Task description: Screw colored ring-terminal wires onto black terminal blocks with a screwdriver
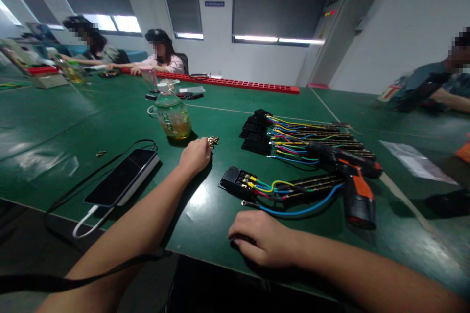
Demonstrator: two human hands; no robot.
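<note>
My left hand [196,156] reaches over the table, fingers curled down against a small pile of brass-coloured screws [213,142]. Its fingertips are hidden, so what they pinch cannot be seen. Close to the table's front edge rests my right hand [264,238], with curled fingers and the thumb below them; the inside of the grip is hidden. Just beyond it lies a black terminal block [237,182] with yellow, red, green and blue wires. A loose blue wire [293,212] ends in a ring lug near my right hand.
Several more wired black blocks [255,139] lie farther back. A black-and-orange cordless drill [354,181] rests on wires at right. At left are a phone [123,176] on a white block with a cable, and a drink cup [172,120]. Co-workers sit around the green table [121,112].
</note>
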